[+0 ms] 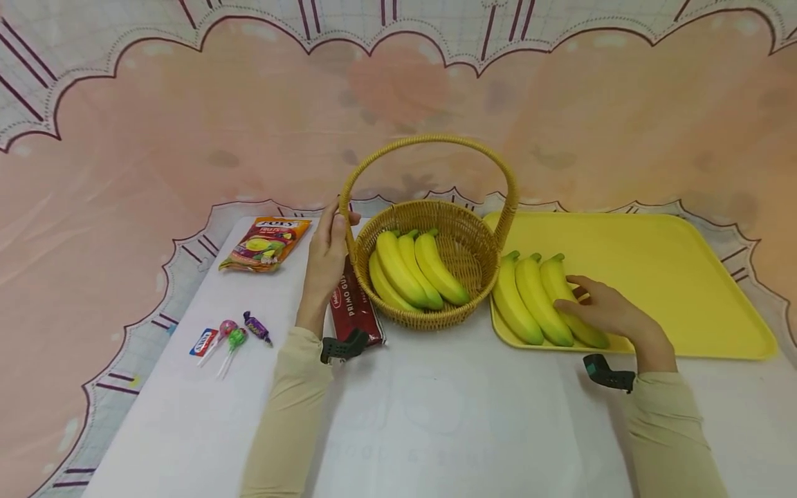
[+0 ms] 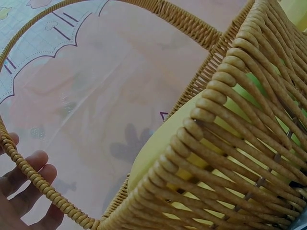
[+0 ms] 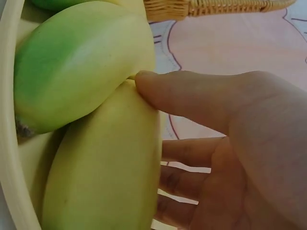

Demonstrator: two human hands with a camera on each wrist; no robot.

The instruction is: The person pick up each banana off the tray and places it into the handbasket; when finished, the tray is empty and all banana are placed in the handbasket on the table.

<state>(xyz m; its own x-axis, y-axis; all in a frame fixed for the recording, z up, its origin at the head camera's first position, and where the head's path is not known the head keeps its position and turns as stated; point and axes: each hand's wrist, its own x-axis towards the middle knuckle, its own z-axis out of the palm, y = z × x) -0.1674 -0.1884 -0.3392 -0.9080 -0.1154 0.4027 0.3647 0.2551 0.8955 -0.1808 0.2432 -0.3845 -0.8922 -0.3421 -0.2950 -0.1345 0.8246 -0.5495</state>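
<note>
A wicker basket (image 1: 429, 319) with a tall hooped handle (image 2: 53, 195) stands mid-table, several yellow bananas (image 1: 398, 270) inside it. My left hand (image 1: 326, 249) holds the left side of that handle; in the left wrist view its fingertips show behind the wicker. On the left end of a yellow tray (image 1: 672, 277) lie three more bananas with greenish tips. My right hand (image 1: 607, 311) grips the rightmost banana (image 3: 103, 167) there. In the right wrist view the thumb presses against it, and the other fingers go down its far side, their tips hidden.
A dark red packet (image 1: 355, 304) lies partly under the basket's left side. Farther left are an orange candy bag (image 1: 266, 243), a purple wrapped sweet (image 1: 257, 328) and two lollipops (image 1: 233, 339). A patterned cloth (image 1: 274, 124) hangs behind the white table (image 1: 461, 408).
</note>
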